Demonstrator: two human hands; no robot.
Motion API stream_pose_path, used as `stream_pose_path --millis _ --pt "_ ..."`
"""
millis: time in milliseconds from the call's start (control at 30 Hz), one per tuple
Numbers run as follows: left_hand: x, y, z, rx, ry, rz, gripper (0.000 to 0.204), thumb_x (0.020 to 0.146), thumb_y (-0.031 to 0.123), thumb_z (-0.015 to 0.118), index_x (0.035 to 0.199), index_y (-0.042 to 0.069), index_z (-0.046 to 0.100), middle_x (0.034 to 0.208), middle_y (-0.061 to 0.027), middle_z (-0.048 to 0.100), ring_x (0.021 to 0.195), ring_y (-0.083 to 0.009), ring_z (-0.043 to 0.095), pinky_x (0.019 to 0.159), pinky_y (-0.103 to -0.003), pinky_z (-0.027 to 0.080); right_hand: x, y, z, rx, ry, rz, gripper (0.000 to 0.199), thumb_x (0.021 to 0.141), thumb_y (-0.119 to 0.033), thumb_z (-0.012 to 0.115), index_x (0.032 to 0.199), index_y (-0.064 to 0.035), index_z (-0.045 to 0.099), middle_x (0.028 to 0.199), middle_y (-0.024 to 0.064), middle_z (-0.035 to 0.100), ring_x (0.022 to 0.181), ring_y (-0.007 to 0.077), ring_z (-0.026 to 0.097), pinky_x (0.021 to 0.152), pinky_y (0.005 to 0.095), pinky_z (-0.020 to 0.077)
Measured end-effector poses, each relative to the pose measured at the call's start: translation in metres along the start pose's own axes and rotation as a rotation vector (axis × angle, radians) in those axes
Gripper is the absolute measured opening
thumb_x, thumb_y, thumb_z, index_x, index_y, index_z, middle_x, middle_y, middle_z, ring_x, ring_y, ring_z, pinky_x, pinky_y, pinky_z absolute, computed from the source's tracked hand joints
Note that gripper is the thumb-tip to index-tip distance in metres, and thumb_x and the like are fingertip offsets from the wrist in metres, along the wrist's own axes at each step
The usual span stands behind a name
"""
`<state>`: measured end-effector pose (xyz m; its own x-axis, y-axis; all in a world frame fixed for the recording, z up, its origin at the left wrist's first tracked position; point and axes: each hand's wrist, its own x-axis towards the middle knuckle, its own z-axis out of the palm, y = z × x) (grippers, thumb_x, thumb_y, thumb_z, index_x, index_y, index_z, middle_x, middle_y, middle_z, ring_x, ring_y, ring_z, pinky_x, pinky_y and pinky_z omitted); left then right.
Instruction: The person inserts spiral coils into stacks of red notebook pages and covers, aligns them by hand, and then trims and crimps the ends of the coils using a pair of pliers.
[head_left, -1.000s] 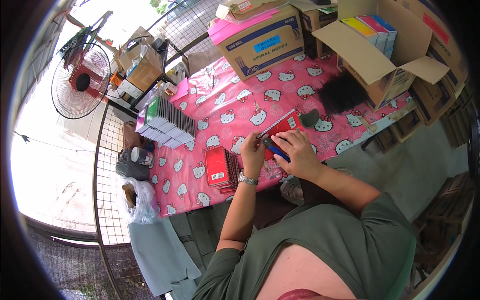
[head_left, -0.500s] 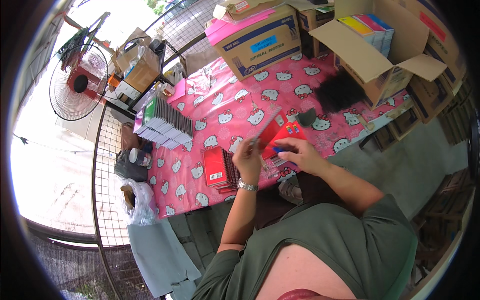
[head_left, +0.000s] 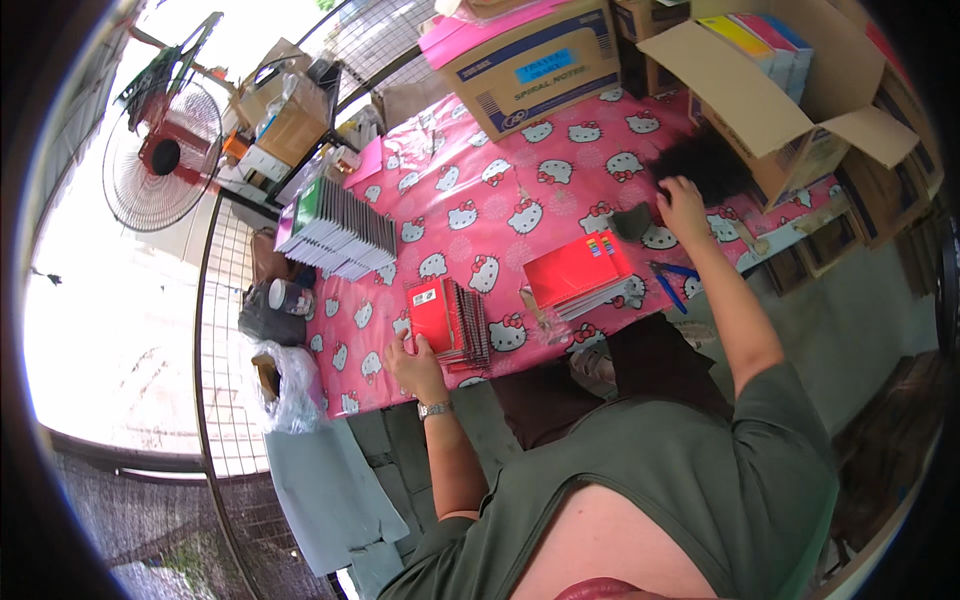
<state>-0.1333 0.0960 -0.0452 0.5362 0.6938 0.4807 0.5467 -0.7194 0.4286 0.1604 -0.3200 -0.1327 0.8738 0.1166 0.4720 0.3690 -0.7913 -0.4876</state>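
My left hand (head_left: 415,368) rests with fingers apart against the near left side of a stack of red spiral notebooks (head_left: 432,318). My right hand (head_left: 683,208) reaches to the edge of a pile of thin black binding coils (head_left: 705,168); its fingers are parted and bent, and no held thing shows. Between the hands lies a second stack of red-covered notebooks (head_left: 578,275), with no coil visible along its edge. Blue-handled pliers (head_left: 680,283) lie to the right of it. A dark grey-green piece (head_left: 631,222) sits just left of my right hand.
A tall row of spiral notebooks (head_left: 340,235) stands at the left. Cartons (head_left: 540,70) are at the back, and an open carton (head_left: 790,140) with notebooks stands at the right. A fan (head_left: 162,155) and a plastic bag (head_left: 290,385) are beyond the table's left edge.
My right hand has let go of the pliers and moved away to the coil pile. My left hand has moved left from the red notebook it held to the spiral notebook stack.
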Motion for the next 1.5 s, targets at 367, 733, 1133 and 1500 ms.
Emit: stream_pose_path --millis 367,733,1133,1500 --pt "-0.061 0.186 0.04 -0.064 -0.535 1.057 0.025 0.08 0.019 0.071 0.102 0.01 0.063 0.103 -0.0065 0.062 0.099 -0.0275 0.06 0.081 -0.04 0.053 0.039 0.003 0.037 -0.323 -0.198 0.123 0.016 0.086 -0.011 0.058 0.099 -0.003 0.063 0.107 0.0176 0.061 0.101 0.0331 0.064 0.084 0.0451 0.055" --pt "-0.012 0.2 0.026 -0.248 -0.511 1.021 0.017 0.089 0.013 0.056 0.104 0.007 0.061 0.097 -0.0114 0.065 0.089 -0.0327 0.062 0.084 -0.045 0.046 -0.012 -0.105 -0.079 0.797 -0.438 -0.252 0.026 0.085 -0.013 0.072 0.11 -0.0111 0.073 0.085 0.0078 0.064 0.083 0.0242 0.062 0.077 0.0343 0.0493" --pt "-0.017 0.206 0.034 -0.271 -0.468 0.975 0.018 0.091 0.019 0.059 0.103 0.006 0.06 0.094 -0.0105 0.065 0.092 -0.0294 0.06 0.087 -0.042 0.041 -0.025 -0.125 -0.094 0.686 -0.416 -0.303 0.024 0.086 -0.006 0.068 0.109 -0.0126 0.072 0.087 0.0067 0.06 0.079 0.0219 0.06 0.074 0.035 0.0488" --pt "-0.028 0.213 0.04 -0.324 -0.386 1.064 0.026 0.089 0.017 0.062 0.112 0.008 0.056 0.101 -0.0101 0.064 0.097 -0.0293 0.059 0.093 -0.044 0.039 -0.024 -0.145 -0.116 0.593 -0.494 -0.27 0.028 0.093 -0.009 0.056 0.121 -0.004 0.055 0.086 0.0135 0.064 0.083 0.0283 0.066 0.075 0.0378 0.0523"
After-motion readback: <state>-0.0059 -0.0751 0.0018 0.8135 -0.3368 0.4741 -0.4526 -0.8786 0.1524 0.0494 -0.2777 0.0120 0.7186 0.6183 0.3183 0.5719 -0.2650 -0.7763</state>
